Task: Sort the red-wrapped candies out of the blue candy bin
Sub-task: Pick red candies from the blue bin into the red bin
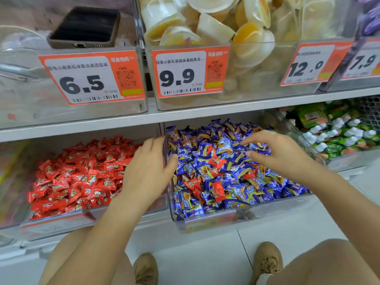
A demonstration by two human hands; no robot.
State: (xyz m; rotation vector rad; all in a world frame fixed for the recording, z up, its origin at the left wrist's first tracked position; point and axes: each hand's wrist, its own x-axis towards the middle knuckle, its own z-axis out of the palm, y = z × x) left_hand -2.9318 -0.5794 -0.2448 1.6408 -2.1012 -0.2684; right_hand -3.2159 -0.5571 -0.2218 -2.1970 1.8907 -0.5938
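The blue candy bin (242,212) is a clear tub full of blue-wrapped candies, with several red-wrapped candies (218,190) scattered on top near its middle and front. To its left stands a clear bin of red candies (78,177). My left hand (148,167) hovers over the wall between the two bins, fingers straight, holding nothing. My right hand (275,151) is spread over the back right of the blue pile, thumb and fingers apart, nothing visible in it.
Above, a shelf carries clear bins of jelly cups (209,27) with orange price tags (189,73), and a phone (86,27) lies on the left bin. A bin of green pouches (337,132) stands at the right. My knees and shoes (267,260) are below.
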